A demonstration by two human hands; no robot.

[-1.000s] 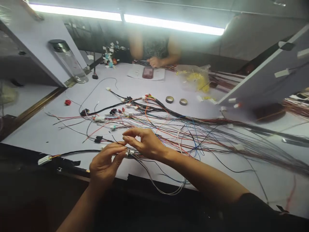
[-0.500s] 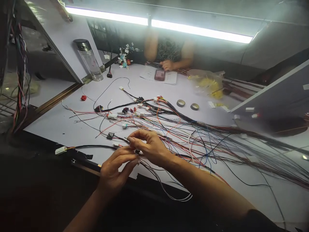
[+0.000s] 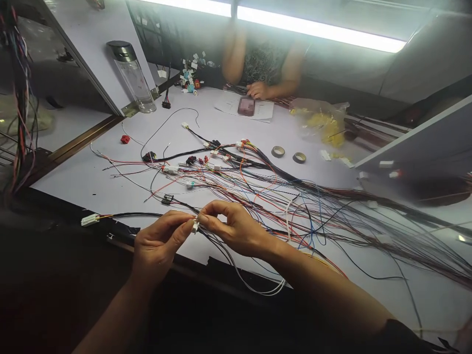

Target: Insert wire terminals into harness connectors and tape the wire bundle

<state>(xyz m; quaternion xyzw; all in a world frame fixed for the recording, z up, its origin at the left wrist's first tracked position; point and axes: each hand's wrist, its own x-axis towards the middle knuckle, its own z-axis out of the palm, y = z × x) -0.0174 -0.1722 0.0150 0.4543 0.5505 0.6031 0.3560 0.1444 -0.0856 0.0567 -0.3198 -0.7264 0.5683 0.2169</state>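
Observation:
Between the thumb and fingers of my left hand is a small white connector. My right hand is closed in a pinch right at the connector's upper side, on what appears to be a thin wire, mostly hidden by the fingertips. White and grey wires trail from near the connector down past the table's front edge. Just beyond my hands lies a black connector. A larger white connector on a black sleeved cable rests at the front edge, left of my hands.
Many loose wires and a thick harness spread across the white table. Two tape rolls, a glass bottle, a red connector and a bag of yellow parts lie farther back. A person's hand rests opposite.
My hands have shifted slightly left and up in the view, fingertips now meeting at the white connector. It shows more clearly in my left hand. The whole view has tilted a little downward.

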